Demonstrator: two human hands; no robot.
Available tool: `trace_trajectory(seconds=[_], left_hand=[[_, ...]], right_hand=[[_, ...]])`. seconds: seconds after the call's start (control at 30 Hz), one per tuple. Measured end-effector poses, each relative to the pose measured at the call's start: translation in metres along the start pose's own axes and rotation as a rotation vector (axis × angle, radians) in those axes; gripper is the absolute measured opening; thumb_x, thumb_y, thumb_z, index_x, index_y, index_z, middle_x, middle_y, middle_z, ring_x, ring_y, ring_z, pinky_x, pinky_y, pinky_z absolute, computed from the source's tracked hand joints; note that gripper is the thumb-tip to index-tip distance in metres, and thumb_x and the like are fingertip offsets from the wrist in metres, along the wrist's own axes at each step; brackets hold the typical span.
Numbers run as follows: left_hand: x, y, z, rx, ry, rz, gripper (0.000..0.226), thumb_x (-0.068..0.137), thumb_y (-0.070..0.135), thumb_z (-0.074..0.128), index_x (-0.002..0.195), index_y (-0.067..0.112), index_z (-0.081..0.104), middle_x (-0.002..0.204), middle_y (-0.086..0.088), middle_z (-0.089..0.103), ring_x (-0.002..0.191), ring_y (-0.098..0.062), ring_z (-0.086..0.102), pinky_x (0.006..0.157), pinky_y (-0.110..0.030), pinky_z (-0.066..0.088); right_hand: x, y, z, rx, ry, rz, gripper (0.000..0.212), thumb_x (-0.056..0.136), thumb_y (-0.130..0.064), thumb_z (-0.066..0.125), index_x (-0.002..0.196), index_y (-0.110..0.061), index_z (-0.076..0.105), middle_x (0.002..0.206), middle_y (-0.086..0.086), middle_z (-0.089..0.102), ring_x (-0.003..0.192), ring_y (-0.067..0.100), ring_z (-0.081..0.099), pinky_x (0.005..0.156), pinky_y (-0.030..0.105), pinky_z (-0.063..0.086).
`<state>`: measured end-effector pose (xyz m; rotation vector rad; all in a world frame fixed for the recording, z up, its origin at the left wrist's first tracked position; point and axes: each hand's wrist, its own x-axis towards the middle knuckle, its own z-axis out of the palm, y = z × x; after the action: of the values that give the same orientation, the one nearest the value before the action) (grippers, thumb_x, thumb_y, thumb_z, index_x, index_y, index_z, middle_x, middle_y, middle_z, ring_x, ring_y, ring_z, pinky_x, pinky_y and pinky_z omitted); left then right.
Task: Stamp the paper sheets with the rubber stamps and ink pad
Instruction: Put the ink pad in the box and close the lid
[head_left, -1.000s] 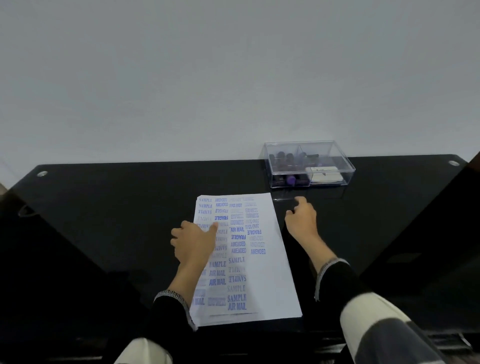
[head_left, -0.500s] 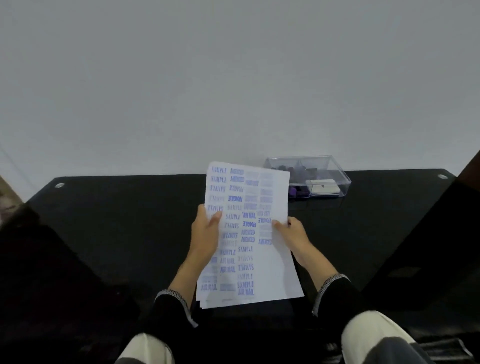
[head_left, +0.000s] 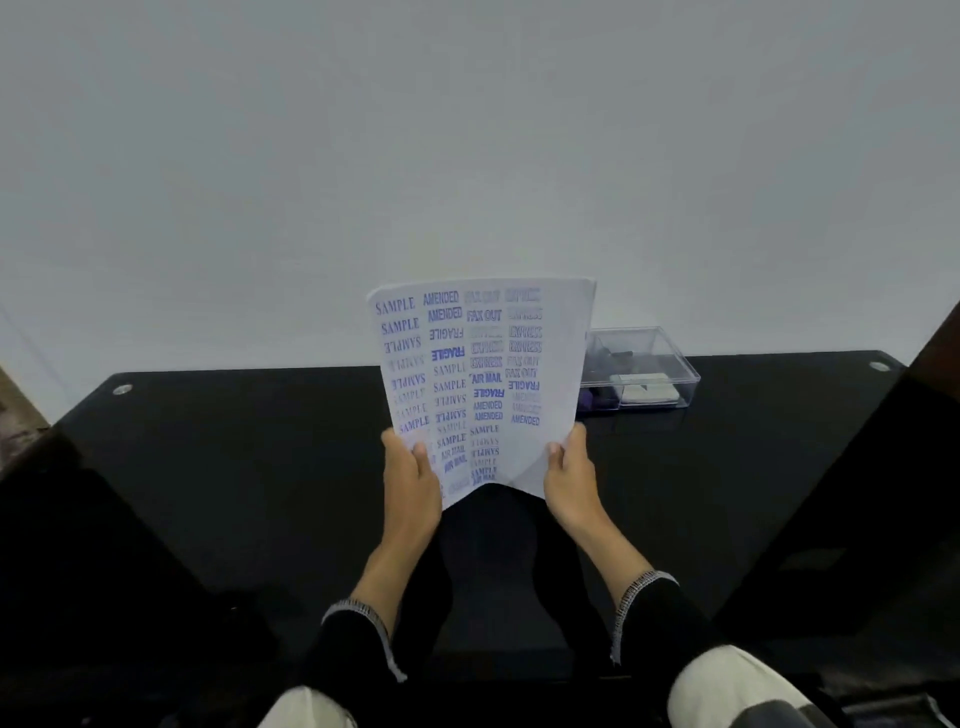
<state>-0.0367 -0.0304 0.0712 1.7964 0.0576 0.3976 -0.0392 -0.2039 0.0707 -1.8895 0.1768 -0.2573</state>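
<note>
Far left: bare black glossy table, a round metal fitting near its back-left corner, plain pale wall behind.

Your left hand grips the lower-left edge of the paper sheets, thumb on the printed face, fingers curled behind. The sheets are lifted off the table, held nearly upright, long axis running up and away from you, bottom edge bowed between your hands. Top sheet is already crowded with blue stamps: SAMPLE, AMENDED, FRAGILE, AIR MAIL, EXPRESS, FAX OUT. Only the right margin looks blank.

Your right hand pinches the lower-right edge, thumb in front too. Both hands are busy with the paper, neither free for a stamp.

Behind and to the right of the sheets sits the clear plastic box at the table's back edge, partly hidden by the paper. Dark stamps and a whitish pad-like piece show inside; can't tell details. Your right hand is the nearer one to it. Likely you need to set down or reshuffle the sheets first.

Right edge: dark table surface, another metal fitting at the back-right corner.
</note>
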Motion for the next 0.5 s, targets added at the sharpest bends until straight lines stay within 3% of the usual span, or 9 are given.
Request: trace_trajectory(seconds=[0.13, 0.23, 0.43, 0.5], left_hand=[[0.015, -0.010, -0.002, 0.069, 0.043, -0.162, 0.012, 0.102, 0.012, 0.041, 0.113, 0.016, 0.039, 0.112, 0.002, 0.052, 0.098, -0.014, 0.056, 0.072, -0.020, 0.044], [0.037, -0.014, -0.005, 0.109, 0.064, -0.284, 0.017, 0.100, 0.012, 0.047, 0.112, 0.016, 0.037, 0.101, 0.000, 0.054, 0.078, -0.009, 0.056, 0.057, -0.020, 0.044], [0.056, -0.044, 0.003, 0.228, 0.009, -0.384, 0.015, 0.096, 0.013, 0.053, 0.109, 0.014, 0.045, 0.103, -0.005, 0.058, 0.082, -0.019, 0.063, 0.056, -0.027, 0.049], [0.063, -0.049, 0.010, 0.254, 0.001, -0.362, 0.013, 0.096, 0.011, 0.053, 0.108, 0.014, 0.047, 0.099, -0.002, 0.058, 0.079, -0.017, 0.063, 0.055, -0.025, 0.048]], right_hand=[[0.017, 0.007, 0.001, -0.101, -0.002, 0.106, 0.009, 0.103, -0.013, 0.036, 0.108, -0.009, 0.041, 0.104, 0.006, 0.054, 0.078, 0.008, 0.049, 0.053, 0.012, 0.035], [0.034, 0.006, 0.003, -0.147, 0.024, 0.146, 0.013, 0.101, -0.012, 0.041, 0.110, -0.004, 0.046, 0.101, 0.005, 0.052, 0.072, 0.004, 0.046, 0.051, 0.011, 0.032], [0.048, 0.032, 0.017, -0.268, 0.009, 0.230, 0.008, 0.099, -0.011, 0.046, 0.102, -0.006, 0.051, 0.099, 0.005, 0.056, 0.069, 0.004, 0.047, 0.052, 0.015, 0.036], [0.053, 0.036, 0.020, -0.307, 0.027, 0.249, 0.011, 0.099, -0.014, 0.048, 0.106, -0.007, 0.054, 0.104, 0.007, 0.060, 0.074, 0.010, 0.052, 0.060, 0.022, 0.041]])
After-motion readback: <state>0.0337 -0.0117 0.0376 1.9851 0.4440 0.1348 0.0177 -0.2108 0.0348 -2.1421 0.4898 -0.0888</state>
